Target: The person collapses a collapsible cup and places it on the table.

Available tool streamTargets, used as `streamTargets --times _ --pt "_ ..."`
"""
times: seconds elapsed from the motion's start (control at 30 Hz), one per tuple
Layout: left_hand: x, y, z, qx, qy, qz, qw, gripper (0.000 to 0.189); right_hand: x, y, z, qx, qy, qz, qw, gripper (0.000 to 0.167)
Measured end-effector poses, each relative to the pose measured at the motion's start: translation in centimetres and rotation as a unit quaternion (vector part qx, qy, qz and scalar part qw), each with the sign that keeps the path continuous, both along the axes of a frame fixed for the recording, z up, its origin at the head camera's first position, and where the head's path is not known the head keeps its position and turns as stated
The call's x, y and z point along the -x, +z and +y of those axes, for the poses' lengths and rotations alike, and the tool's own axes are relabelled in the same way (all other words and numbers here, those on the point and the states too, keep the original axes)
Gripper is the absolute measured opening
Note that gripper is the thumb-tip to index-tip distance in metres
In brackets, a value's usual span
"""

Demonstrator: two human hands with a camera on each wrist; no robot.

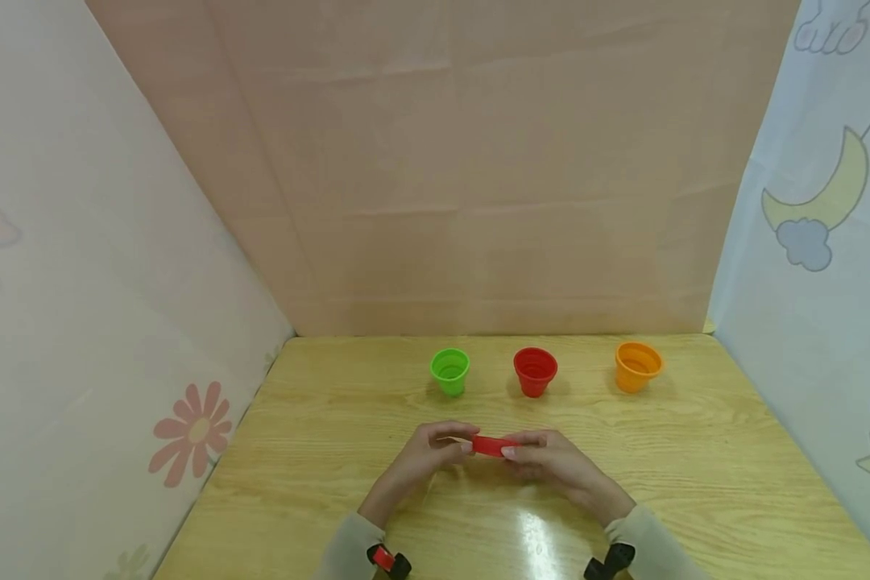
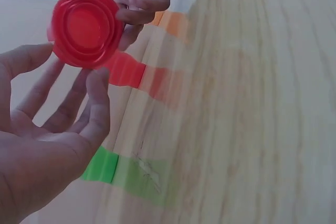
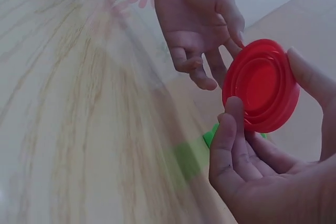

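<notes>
A flat red collapsible cup (image 1: 489,445), folded into a disc with concentric rings, is raised above the table between both hands. My right hand (image 1: 554,463) pinches it with the thumb on one side and fingertips on the other, plain in the right wrist view (image 3: 257,85). From the other side, my left hand (image 1: 435,451) has its thumb and fingertips at the rim, the remaining fingers loosely bent (image 2: 68,108). How firmly the left hand grips is hard to see. Beyond the hands stand an upright green cup (image 1: 450,371) and an upright red cup (image 1: 535,371).
An orange cup (image 1: 636,366) stands upright at the back right of the wooden table (image 1: 319,451). A beige sheet (image 1: 478,185) rises behind the table. Printed white panels (image 1: 116,242) flank it on both sides.
</notes>
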State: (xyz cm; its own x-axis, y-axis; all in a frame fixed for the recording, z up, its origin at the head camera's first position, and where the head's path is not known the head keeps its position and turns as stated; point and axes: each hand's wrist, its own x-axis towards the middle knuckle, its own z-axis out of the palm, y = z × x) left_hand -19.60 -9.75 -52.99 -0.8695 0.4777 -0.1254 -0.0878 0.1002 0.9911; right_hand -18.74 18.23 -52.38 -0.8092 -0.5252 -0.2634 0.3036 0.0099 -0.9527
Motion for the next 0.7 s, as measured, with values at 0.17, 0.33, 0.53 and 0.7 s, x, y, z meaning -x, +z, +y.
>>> streamTargets --times 0.17,0.33,0.53,0.7 --pt "-0.07 -0.05 0.03 -0.005 0.0 0.03 0.9995 0.033 0.1 0.04 0.24 0.063 0.03 -0.026 0.9973 0.024" --pt "0.0 -0.08 0.2 -0.002 0.005 0.064 0.998 0.031 0.15 0.25 0.09 0.083 0.055 -0.05 0.9937 0.032" --pt "-0.06 -0.03 0.51 -0.001 0.028 0.069 0.9972 0.03 0.04 0.48 0.01 0.066 0.063 -0.048 0.9946 0.048" --pt "0.06 -0.1 0.73 -0.019 0.035 0.044 0.9982 0.028 0.04 0.51 0.06 0.039 0.041 -0.021 0.9981 0.052"
